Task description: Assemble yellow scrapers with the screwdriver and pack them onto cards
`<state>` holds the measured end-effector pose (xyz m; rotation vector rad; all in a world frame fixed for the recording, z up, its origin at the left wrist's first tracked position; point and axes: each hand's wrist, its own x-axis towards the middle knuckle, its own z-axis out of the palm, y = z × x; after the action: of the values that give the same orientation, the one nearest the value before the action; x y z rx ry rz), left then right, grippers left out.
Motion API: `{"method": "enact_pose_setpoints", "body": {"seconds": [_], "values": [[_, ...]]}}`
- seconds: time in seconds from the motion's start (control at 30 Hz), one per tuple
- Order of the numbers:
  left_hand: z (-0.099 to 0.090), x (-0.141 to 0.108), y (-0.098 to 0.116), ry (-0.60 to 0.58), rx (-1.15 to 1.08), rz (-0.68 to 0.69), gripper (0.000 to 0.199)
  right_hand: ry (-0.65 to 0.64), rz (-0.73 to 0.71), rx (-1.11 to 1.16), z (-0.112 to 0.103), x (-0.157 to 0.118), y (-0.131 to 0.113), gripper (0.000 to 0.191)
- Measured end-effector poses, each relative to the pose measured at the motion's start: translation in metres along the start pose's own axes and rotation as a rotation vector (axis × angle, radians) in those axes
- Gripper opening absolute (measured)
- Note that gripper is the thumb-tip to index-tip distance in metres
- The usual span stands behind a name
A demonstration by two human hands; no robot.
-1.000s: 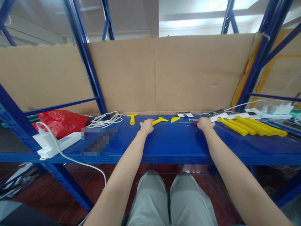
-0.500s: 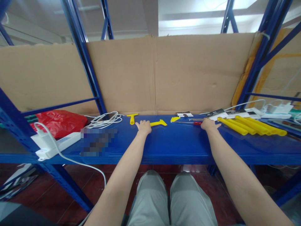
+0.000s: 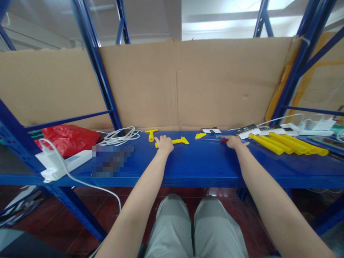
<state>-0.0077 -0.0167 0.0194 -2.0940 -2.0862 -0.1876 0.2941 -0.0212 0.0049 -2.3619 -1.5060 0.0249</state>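
Note:
My left hand (image 3: pixel 165 144) lies over the handle of a yellow plastic scraper-like tool (image 3: pixel 183 141), fingers spread apart; the wide head sticks out to the right and the handle's end to the left. A little behind it is a yellow T-shaped piece (image 3: pixel 151 135). My right hand (image 3: pixel 234 142) is closed on the red handle of a screwdriver (image 3: pixel 211 139), whose thin metal shaft points left along the blue shelf (image 3: pixel 201 165). The fingers hide most of that handle. Close to the shaft's tip sits a small yellow piece (image 3: pixel 200 135).
Several yellow tubes (image 3: pixel 288 143) lie to the right, beside black-and-white cards (image 3: pixel 248 131). At left are a coiled white cable (image 3: pixel 122 136), a red plastic bag (image 3: pixel 70 139) and a white power strip (image 3: pixel 77 160). Cardboard (image 3: pixel 177 86) closes the back between blue posts.
The yellow tool has slid slightly left under my left hand, and its handle end now shows past the fingers. My right hand has moved a little left over the red handle.

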Motion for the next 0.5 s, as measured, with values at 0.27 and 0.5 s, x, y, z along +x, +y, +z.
{"method": "enact_pose_setpoints", "body": {"seconds": [0.27, 0.5], "values": [[0.017, 0.007, 0.007, 0.016, -0.131, 0.374, 0.058, -0.080, 0.058, 0.049, -0.002, -0.005, -0.002, 0.059], [0.018, 0.009, 0.006, -0.006, -0.134, 0.404, 0.054, 0.075, 0.043, 0.062, 0.012, 0.018, 0.012, 0.042]]}}
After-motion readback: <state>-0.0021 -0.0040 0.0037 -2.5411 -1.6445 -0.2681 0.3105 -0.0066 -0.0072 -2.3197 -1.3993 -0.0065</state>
